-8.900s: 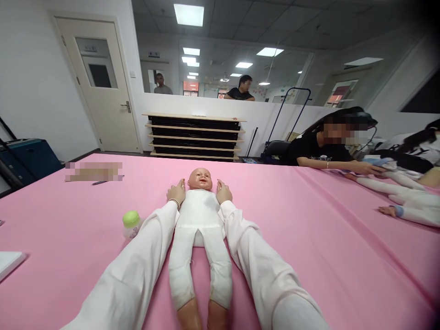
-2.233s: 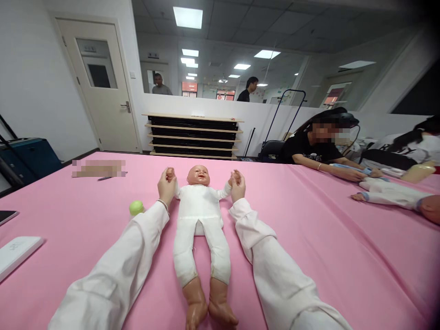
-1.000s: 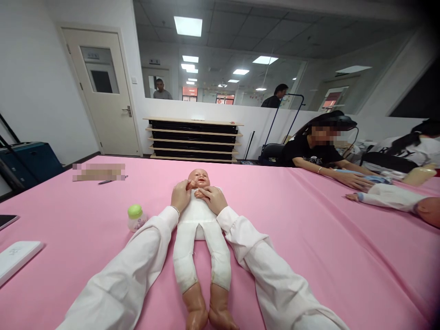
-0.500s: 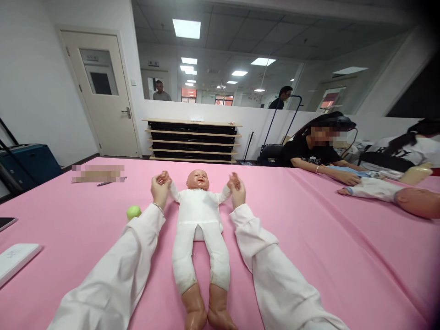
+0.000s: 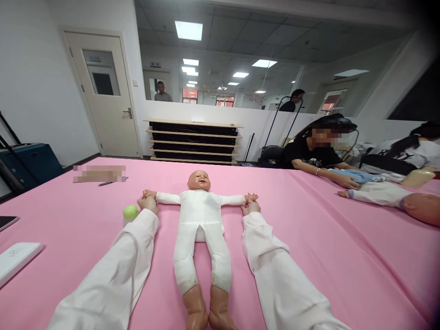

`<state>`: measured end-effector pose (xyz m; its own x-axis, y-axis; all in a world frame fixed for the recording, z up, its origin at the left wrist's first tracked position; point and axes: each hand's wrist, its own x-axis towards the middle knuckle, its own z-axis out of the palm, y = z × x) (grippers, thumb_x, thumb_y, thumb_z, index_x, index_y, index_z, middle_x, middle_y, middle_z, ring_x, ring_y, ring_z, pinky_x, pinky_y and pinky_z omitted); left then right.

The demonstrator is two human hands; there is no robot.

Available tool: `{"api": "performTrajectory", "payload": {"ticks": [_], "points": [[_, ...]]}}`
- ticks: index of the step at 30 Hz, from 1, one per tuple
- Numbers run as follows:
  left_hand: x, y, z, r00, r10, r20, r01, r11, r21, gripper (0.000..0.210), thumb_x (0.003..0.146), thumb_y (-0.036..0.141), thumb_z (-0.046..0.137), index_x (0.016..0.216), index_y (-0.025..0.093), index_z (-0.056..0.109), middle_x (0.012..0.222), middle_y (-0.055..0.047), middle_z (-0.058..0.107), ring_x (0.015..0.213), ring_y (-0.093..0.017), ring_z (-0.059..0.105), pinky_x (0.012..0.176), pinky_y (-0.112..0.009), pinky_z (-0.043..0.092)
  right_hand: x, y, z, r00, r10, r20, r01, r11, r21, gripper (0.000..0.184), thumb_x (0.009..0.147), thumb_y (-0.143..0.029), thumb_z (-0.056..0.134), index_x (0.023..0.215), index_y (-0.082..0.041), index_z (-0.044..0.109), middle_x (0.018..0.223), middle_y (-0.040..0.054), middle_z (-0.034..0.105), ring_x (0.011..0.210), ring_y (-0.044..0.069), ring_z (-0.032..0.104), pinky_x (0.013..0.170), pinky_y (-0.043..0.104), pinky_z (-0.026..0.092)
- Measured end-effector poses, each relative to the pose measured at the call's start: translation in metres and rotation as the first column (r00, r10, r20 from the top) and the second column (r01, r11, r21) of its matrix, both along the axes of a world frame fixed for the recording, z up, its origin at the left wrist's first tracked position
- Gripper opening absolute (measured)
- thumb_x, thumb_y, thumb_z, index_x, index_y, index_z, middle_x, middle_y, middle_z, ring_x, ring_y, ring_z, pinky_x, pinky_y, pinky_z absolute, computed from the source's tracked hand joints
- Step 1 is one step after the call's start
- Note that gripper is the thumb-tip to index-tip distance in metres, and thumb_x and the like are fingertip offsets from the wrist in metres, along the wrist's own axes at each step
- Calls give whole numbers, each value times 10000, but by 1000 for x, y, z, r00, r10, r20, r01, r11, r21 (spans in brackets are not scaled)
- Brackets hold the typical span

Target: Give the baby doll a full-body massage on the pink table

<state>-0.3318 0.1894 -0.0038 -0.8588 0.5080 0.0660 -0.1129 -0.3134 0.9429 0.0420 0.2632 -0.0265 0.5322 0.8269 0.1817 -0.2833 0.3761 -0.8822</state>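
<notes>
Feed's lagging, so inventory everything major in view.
Baby doll: 1, white, centre
Second doll: 1, white, right
Jar: 1, green lid, left
Flat box: 1, white, left
Likely phone: 1, dark, left
Pen: 1, dark, back left
Blurred item: 1, tan, back left
Bottle: 1, yellowish, right
Cloth: 1, blue, right
Tablecloth: 1, pink, underneath
Suitcase: 1, teal, left
Door: 1, cream, behind
Rack: 1, black, behind
People: 4, varied tops, behind, right
Left hand, right hand: 2, white sleeves, on baby doll

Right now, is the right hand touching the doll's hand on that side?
Touching. The head view shows the right hand against the doll's hand, at the end of its outstretched arm, no gap visible.
</notes>
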Motion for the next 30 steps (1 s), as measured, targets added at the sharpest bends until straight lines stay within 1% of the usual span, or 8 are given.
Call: {"api": "performTrajectory", "payload": {"ticks": [4,7,10,14,16,22,27,30], "points": [[17,1,20,995,-8,-102,13,999,48,321,637,143,648,927,182,516,916,-26,593,832,-115,592,801,-283,479,-26,-11,31,996,-66,54,62,996,67,512,658,-240,579,1158,-189,480,1218,103,519,1056,208,538,880,442,451],[40,0,32,953,-137,-269,159,985,62,366,608,113,669,946,201,557,974,-32,623,859,-126,595,822,-277,470,-56,-29,53,940,-21,341,-58,974,220,487,674,-204,594,1157,-212,531,1221,58,541,1103,178,502,958,378,398],[62,-2,37,831,-276,-483,311,950,-8,294,669,126,616,949,207,579,979,-34,649,882,-140,600,821,-280,466,-84,-43,62,677,16,736,-289,925,246,409,747,-182,528,1151,-239,566,1132,51,596,1038,183,534,925,377,418],[76,-3,33,684,-326,-652,346,933,-103,317,713,111,550,1009,223,568,1019,-23,650,925,-148,593,841,-288,455,-108,-48,55,288,-12,958,-530,831,170,309,825,-159,464,1056,-266,639,1012,31,654,961,172,575,890,352,438],[79,-3,29,575,-347,-741,360,921,-151,353,712,83,520,1034,219,565,1025,-29,647,941,-160,586,852,-308,450,-114,-46,49,193,-65,979,-594,786,169,311,865,-153,413,1016,-271,659,1002,26,665,977,166,576,867,340,444],[90,-6,18,410,-363,-837,385,901,-203,410,680,17,466,1027,197,590,1061,-46,634,1007,-194,546,912,-357,410,-116,-40,40,2,-166,986,-506,850,144,292,873,-209,456,1108,-289,610,1095,40,626,1063,215,521,880,395,390],[92,-8,18,379,-349,-857,364,908,-209,401,702,32,466,1044,202,587,1075,-52,629,1013,-210,541,922,-375,396,-113,-46,46,3,-118,993,-507,856,103,312,872,-169,435,1107,-282,605,1139,49,600,1099,227,494,959,471,321],[80,-6,24,478,-313,-821,338,928,-157,350,741,102,507,1071,208,560,1084,-59,620,1009,-203,548,914,-361,407,-106,-53,49,177,-52,983,-486,864,133,329,859,-166,429,1141,-247,578,1116,68,603,1033,206,524,925,419,383]]}}
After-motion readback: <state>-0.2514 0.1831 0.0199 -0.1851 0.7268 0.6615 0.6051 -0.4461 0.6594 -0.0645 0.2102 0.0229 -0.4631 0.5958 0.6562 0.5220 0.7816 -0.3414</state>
